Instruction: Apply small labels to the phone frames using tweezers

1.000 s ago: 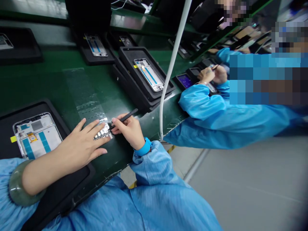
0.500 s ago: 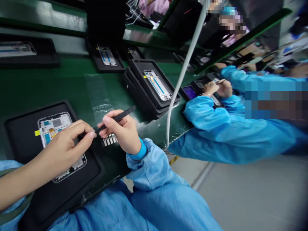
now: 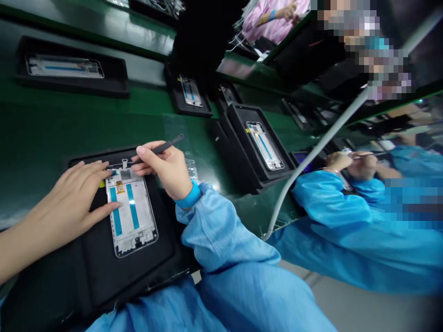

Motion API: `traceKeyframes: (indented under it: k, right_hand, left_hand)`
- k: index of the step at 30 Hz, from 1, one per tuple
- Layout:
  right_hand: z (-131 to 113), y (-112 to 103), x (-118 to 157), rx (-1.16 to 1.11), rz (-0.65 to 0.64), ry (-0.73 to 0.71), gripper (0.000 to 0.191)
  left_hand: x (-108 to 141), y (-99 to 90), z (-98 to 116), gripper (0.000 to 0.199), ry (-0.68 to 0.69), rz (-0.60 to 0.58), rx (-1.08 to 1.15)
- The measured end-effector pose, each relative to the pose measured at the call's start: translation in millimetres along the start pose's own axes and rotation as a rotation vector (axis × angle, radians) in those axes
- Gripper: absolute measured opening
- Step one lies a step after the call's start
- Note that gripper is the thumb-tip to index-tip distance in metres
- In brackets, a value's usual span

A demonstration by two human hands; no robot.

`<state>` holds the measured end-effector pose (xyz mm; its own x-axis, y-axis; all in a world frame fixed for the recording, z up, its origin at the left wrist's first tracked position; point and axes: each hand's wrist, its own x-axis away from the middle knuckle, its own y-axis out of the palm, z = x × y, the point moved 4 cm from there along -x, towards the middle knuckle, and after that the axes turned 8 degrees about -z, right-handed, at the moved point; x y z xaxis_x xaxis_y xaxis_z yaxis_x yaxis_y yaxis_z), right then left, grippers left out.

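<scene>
A phone frame [image 3: 143, 203] with blue strips and a small orange flex piece lies in a black foam tray [image 3: 100, 276]. My left hand [image 3: 81, 193] spreads over the frame's left edge, thumb and fingertips resting on it. In my right hand [image 3: 164, 166] are black tweezers [image 3: 168, 144], pinched between thumb and fingers and slanting down left across the frame's top end. Beside their lower end is a small pale bracket-like piece [image 3: 125, 163]; whether the tips grip it I cannot tell.
Stacked black trays [image 3: 238, 152] with another phone frame [image 3: 266, 145] stand to the right. More trays line the back of the green bench [image 3: 145, 115]. A grey cable [image 3: 311, 157] hangs at right, before a co-worker's blue sleeve [image 3: 321, 198].
My view has swung left. My left hand has gone from a pinch near the tweezers to lying spread on the phone frame. My right hand has brought the tweezers over the frame's top end.
</scene>
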<state>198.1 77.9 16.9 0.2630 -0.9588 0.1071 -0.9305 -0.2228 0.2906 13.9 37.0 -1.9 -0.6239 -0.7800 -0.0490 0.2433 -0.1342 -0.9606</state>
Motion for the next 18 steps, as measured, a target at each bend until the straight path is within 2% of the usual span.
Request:
traceKeyframes:
  k: [3,6,18]
  right_hand:
    - [13.3,10.7,-8.8,0.03,-0.029,0.069,0.033]
    - [20.7,12.4,-12.4,0.059,-0.037,0.106,0.036]
    - [21.0,13.7,-7.3,0.247,-0.037,0.073,0.03]
  left_hand:
    - [12.8,3.6,4.3,0.064,0.005,0.031,-0.008]
    - [15.8,0.4,11.1,0.06,0.002,0.044,-0.005]
    - [14.0,-5.7,16.5,0.056,0.005,0.032,0.009]
